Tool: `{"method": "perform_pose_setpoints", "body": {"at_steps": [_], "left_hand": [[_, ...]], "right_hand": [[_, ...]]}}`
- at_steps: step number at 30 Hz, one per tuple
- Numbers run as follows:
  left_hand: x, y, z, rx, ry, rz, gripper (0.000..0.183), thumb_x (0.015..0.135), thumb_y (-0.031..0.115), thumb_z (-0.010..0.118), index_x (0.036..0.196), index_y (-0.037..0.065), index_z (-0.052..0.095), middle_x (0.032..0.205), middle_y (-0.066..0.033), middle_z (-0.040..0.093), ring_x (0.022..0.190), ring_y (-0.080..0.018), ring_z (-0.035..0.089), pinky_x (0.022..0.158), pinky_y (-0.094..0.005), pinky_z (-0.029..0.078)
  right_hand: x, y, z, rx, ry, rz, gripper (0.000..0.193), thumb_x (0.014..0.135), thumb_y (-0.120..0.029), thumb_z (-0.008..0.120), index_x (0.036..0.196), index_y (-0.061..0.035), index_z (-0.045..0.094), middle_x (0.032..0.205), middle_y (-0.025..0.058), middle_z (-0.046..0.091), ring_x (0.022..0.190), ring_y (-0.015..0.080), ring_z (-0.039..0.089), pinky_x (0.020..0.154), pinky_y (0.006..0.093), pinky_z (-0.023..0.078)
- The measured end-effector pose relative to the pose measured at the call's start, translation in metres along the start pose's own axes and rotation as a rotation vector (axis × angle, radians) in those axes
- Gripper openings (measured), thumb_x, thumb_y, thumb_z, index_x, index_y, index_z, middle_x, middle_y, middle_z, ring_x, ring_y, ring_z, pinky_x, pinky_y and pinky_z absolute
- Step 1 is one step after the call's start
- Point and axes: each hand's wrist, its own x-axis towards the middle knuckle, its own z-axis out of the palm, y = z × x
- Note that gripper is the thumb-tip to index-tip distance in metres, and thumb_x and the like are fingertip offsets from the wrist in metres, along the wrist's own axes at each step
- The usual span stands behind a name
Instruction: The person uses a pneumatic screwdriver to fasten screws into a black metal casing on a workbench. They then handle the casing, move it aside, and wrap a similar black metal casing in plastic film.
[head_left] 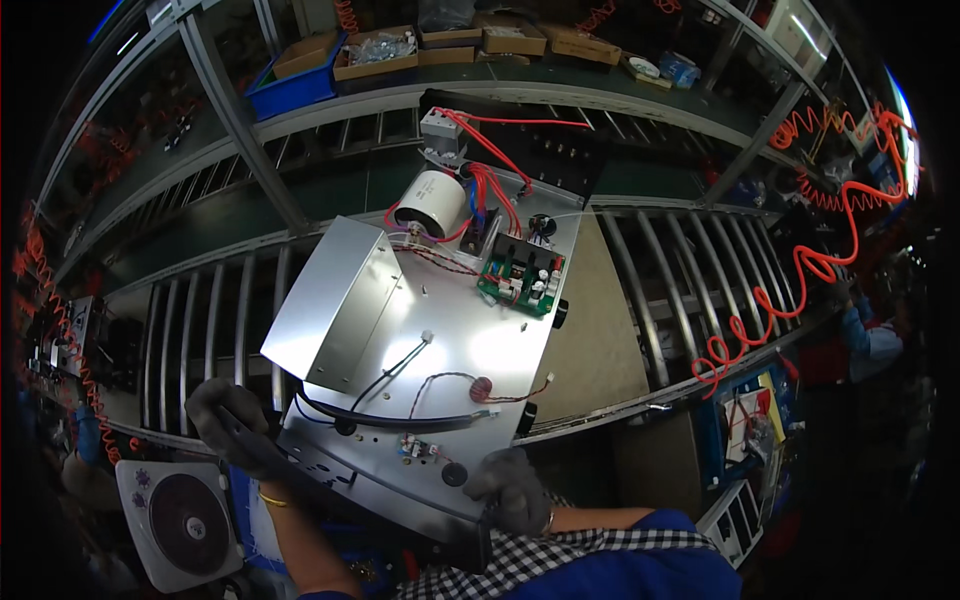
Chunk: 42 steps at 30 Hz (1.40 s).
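A black panel (390,500) with cut-outs stands along the near edge of a silver metal chassis (460,350). At its left end my gloved left hand (232,428) is closed on the panel. My gloved right hand (508,490) has its fingers curled at the panel's right end, partly hiding their contact. The chassis carries a bent silver cover (330,300), a white cylindrical capacitor (432,205) with red wires, and a green circuit board (522,280). A loose wire with a red ring core (481,389) and a small circuit board (418,448) lie nearer my hands.
The chassis rests over a roller conveyor (215,340), with a tan board (595,330) beside it. Farther back, a shelf holds a blue bin (290,90) and cardboard boxes (375,55). A coiled red hose (765,300) hangs at right; a white-framed fan (185,520) stands at left.
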Motion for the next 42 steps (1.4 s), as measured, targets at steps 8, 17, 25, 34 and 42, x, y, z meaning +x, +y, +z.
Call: {"method": "perform_pose_setpoints", "body": {"at_steps": [8, 17, 25, 34, 42], "left_hand": [[-0.006, 0.001, -0.004, -0.175, 0.039, -0.134, 0.045, 0.101, 0.044, 0.039, 0.106, 0.002, 0.055, 0.053, 0.0001, 0.035, 0.039, -0.0070, 0.027, 0.038, -0.0234, 0.021], [-0.008, -0.002, -0.009, -0.282, 0.043, -0.197, 0.051, 0.098, 0.051, 0.046, 0.105, 0.002, 0.059, 0.050, 0.0006, 0.035, 0.039, -0.0082, 0.029, 0.037, -0.0248, 0.021], [-0.005, 0.011, -0.001, -0.098, 0.080, -0.233, 0.047, 0.102, 0.042, 0.032, 0.096, 0.002, 0.056, 0.053, -0.0014, 0.040, 0.039, -0.0089, 0.033, 0.038, -0.0251, 0.025], [-0.004, 0.005, -0.007, -0.181, 0.066, -0.303, 0.055, 0.103, 0.048, 0.036, 0.101, -0.001, 0.061, 0.048, 0.0003, 0.038, 0.039, -0.0080, 0.031, 0.039, -0.0251, 0.024], [0.040, -0.037, 0.004, -0.257, -0.056, -0.397, 0.052, 0.102, 0.046, 0.035, 0.102, 0.000, 0.060, 0.054, 0.0003, 0.043, 0.047, -0.0065, 0.038, 0.046, -0.0196, 0.028]], "right_hand": [[0.064, 0.013, -0.126, 0.013, -0.050, 0.337, 0.065, 0.100, -0.055, 0.033, 0.092, -0.0003, 0.067, 0.083, 0.0084, 0.066, 0.069, 0.0166, 0.061, 0.062, 0.0294, 0.048], [0.257, 0.098, -0.250, -0.516, 0.408, 0.056, 0.058, 0.095, -0.027, 0.060, 0.140, 0.0053, 0.042, 0.138, 0.0200, 0.051, 0.129, 0.0274, 0.048, 0.109, 0.0352, 0.035], [0.271, 0.127, -0.265, -0.809, 0.356, 0.124, 0.041, 0.096, -0.022, 0.055, 0.123, 0.0079, 0.053, 0.115, 0.0229, 0.065, 0.107, 0.0317, 0.064, 0.091, 0.0362, 0.047], [0.269, 0.122, -0.272, -0.940, 0.355, 0.105, 0.029, 0.092, -0.023, 0.055, 0.107, 0.0013, 0.057, 0.093, 0.0247, 0.066, 0.091, 0.0437, 0.062, 0.075, 0.0461, 0.048], [0.200, 0.075, -0.270, -1.111, 0.510, 0.126, 0.023, 0.088, -0.024, 0.060, 0.096, -0.0028, 0.059, 0.085, 0.0235, 0.066, 0.080, 0.0441, 0.064, 0.068, 0.0500, 0.049]]}}
